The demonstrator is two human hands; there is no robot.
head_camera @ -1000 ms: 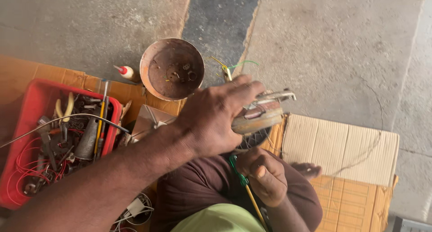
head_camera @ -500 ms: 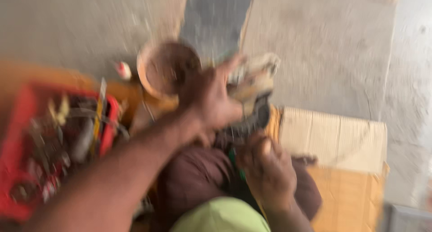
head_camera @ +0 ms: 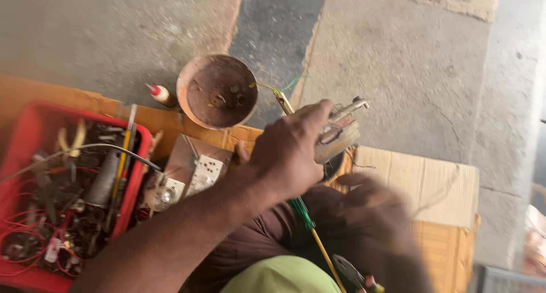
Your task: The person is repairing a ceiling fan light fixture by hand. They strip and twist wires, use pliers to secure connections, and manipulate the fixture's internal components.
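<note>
My left hand point(head_camera: 293, 151) grips a small metal and wood part point(head_camera: 338, 133) and holds it up over my lap. My right hand point(head_camera: 378, 227) is blurred below it, close to my knee, near a screwdriver with a green and yellow handle point(head_camera: 310, 227). I cannot tell whether that hand holds it. Pliers with dark handles point(head_camera: 350, 273) lie at the bottom edge by my lap.
A red crate point(head_camera: 25, 128) full of tools and wires stands at the left. A round copper-coloured bowl point(head_camera: 217, 91) sits on the floor beyond, with a small glue bottle point(head_camera: 161, 94) beside it. White electrical sockets point(head_camera: 196, 176) and flattened cardboard point(head_camera: 424, 185) lie around my legs.
My left hand with the part swung up and left, then came back to the right. My right hand dropped lower and to the right, now blurred.
</note>
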